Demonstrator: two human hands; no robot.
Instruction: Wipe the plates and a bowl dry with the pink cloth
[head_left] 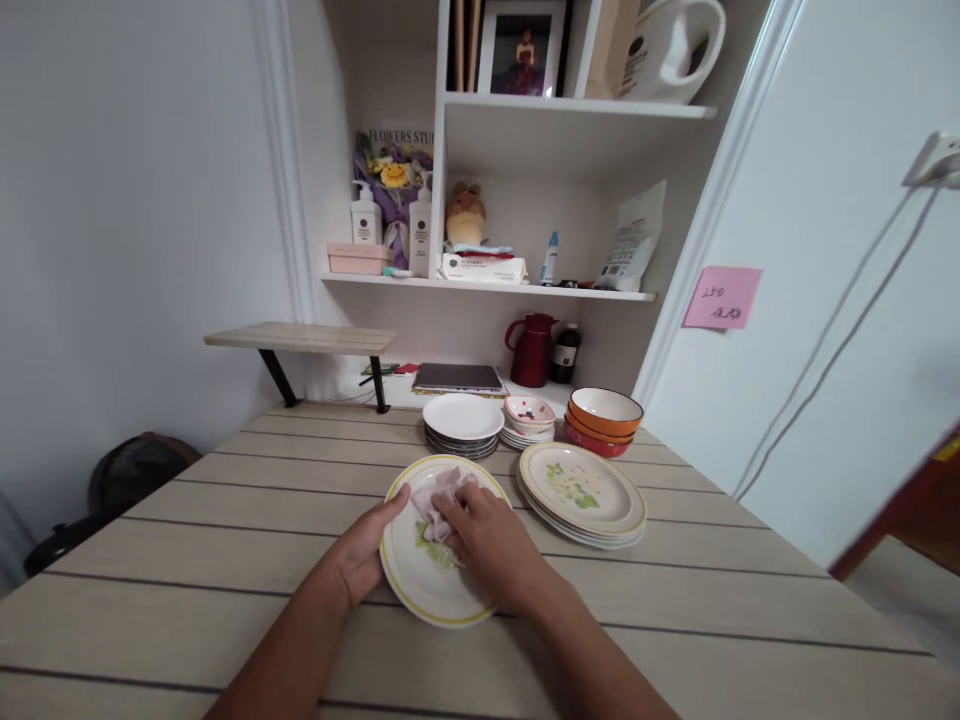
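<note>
A white plate (420, 580) with a yellow rim and a green leaf print is tilted up toward me above the wooden table. My left hand (364, 550) grips its left edge, thumb on the upper face and the other fingers hidden beneath. On the plate's upper half, my right hand (495, 540) presses a crumpled pale pink cloth (446, 492) with bent fingers. Just to the right lies a stack of similar plates (581, 490) with yellow rims and a leaf print.
Behind the plate stand a stack of white-topped plates (463, 416), small pink bowls (529, 411) on saucers, and orange and red bowls (604, 420). Farther back are a dark red jug (531, 350), a dark bottle (565, 353) and a raised wooden shelf (300, 338) at left.
</note>
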